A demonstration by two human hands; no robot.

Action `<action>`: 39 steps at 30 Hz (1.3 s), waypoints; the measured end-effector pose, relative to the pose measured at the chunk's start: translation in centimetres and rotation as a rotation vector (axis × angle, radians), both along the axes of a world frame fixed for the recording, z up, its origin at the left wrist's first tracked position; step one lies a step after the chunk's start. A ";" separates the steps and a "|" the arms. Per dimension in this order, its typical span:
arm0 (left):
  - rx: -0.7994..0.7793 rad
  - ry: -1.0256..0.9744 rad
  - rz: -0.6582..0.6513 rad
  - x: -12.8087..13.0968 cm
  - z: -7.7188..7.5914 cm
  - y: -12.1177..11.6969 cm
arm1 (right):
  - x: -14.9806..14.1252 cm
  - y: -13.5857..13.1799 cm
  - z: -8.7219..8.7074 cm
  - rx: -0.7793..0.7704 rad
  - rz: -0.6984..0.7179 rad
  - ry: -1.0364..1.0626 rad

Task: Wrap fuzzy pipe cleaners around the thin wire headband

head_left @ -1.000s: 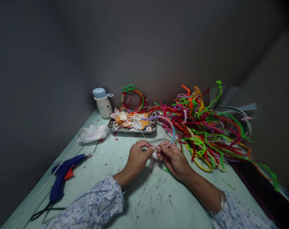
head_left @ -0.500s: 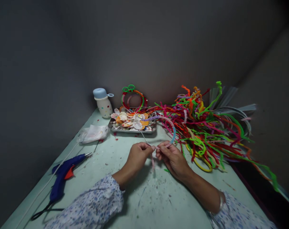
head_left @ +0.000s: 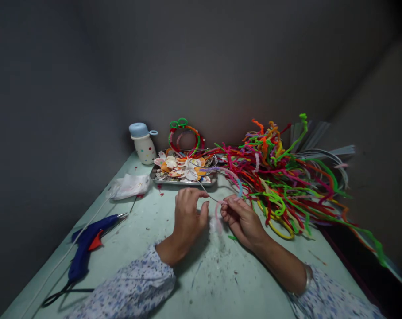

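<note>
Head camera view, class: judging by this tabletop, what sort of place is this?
Probably a small craft workspace: a blue hot glue gun on the green table, a metal tray of seashells and a heap of coloured pipe cleaners.

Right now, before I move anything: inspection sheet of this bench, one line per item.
Surface: pale green tabletop, speckled with stains and scraps.
Job's things: thin wire and pink-and-blue pipe-cleaner arc.
Clutter: heap of multicoloured pipe cleaners, metal tray of seashells, polka-dot bottle, white cloth, blue glue gun.
Hands: right hand pinches the wire; left hand open beside it.
Cables: white cord along the left edge.
Surroundings: grey walls; other people: nothing seen.
</note>
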State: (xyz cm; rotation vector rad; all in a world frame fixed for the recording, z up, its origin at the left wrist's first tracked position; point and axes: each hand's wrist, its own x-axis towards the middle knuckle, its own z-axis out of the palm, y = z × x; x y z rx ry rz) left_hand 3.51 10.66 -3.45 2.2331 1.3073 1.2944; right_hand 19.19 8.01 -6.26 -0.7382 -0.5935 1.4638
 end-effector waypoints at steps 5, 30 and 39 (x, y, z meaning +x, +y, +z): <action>0.215 0.187 0.006 -0.1 -0.1 -0.3 | 0.1 -0.1 -0.2 0.025 0.066 -0.009; 0.090 0.195 -0.136 -0.2 0.4 -0.2 | -0.1 -0.2 -0.3 0.057 0.103 -0.088; 0.089 0.167 -0.177 -0.2 0.3 0.0 | 0.0 -0.2 -0.3 0.060 0.113 -0.073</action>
